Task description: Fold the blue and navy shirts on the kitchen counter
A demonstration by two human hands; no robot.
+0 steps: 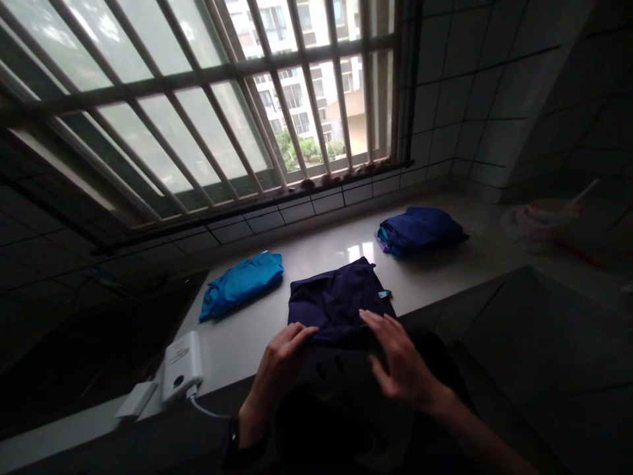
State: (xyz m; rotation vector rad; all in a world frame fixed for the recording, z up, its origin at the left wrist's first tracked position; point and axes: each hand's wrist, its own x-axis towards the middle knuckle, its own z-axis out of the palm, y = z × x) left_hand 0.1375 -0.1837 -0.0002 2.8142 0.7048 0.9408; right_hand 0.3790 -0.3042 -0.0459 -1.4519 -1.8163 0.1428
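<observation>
A dark purple folded cloth (336,297) lies on the counter before me, its near side reaching the counter's front edge. A small light tag (384,294) sticks out at its right side. At the cloth's near left corner is my left hand (281,356), its fingers closed over the edge of the fabric. My right hand (400,359) is over the near right part, fingers and thumb apart, fingertips at or just above the cloth; contact is hard to tell. To the left is a bright blue folded cloth (242,284). A dark blue cloth bundle (422,231) sits at the back right.
A white power bank (182,366) with a white cable (205,409) lies at the front left, beside a small white block (136,399). The light counter (326,244) runs below a barred window (222,99). A plastic-wrapped bowl (541,218) stands far right.
</observation>
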